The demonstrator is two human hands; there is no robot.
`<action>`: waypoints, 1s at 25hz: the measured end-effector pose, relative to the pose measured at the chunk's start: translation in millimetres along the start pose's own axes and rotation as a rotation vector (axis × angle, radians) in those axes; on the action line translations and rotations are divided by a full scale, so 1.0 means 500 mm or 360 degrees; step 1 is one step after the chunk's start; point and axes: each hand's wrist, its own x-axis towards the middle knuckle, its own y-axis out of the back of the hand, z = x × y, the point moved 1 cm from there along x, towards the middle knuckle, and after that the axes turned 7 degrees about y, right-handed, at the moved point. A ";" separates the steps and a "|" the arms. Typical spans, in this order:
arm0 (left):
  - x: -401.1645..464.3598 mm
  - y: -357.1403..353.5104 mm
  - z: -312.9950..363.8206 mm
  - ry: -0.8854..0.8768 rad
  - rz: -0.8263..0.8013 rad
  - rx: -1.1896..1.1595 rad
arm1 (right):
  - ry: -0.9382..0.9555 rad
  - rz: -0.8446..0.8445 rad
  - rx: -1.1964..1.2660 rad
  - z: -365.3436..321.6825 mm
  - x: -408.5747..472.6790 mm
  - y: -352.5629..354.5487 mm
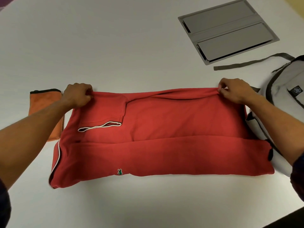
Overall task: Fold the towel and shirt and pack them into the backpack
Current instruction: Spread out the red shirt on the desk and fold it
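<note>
A red polo shirt [164, 129] lies crosswise on the white table, its near edge folded over and one white-trimmed sleeve tucked in at the left. My left hand [79, 94] pinches the shirt's far left corner. My right hand [235, 90] pinches the far right corner and lifts that edge slightly. An orange towel [45, 102], folded, lies left of the shirt, partly under my left forearm. The light grey backpack [283, 89] lies at the right edge, touching the shirt's right end.
A grey metal cable hatch [228, 28] is set into the white table [123, 46] at the far right. A dark backpack strap [243, 64] trails across the table just in front of it. The table's near edge shows at the bottom right.
</note>
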 end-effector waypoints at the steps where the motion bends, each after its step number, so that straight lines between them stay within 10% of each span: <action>1: 0.000 0.005 -0.006 0.0029 0.0031 -0.0032 | 0.0026 0.0081 -0.0068 0.003 0.002 -0.001; 10: -0.001 0.006 0.005 0.0030 -0.0343 -0.0110 | -0.0179 -0.0394 0.0031 0.007 0.002 0.008; 19: -0.118 0.054 -0.002 -0.0195 0.0441 -0.0210 | 0.0104 0.0224 -0.0368 0.002 -0.098 0.022; 25: -0.260 -0.031 -0.027 -0.0388 0.0408 0.0085 | 0.0244 0.0149 -0.0519 0.000 -0.205 -0.041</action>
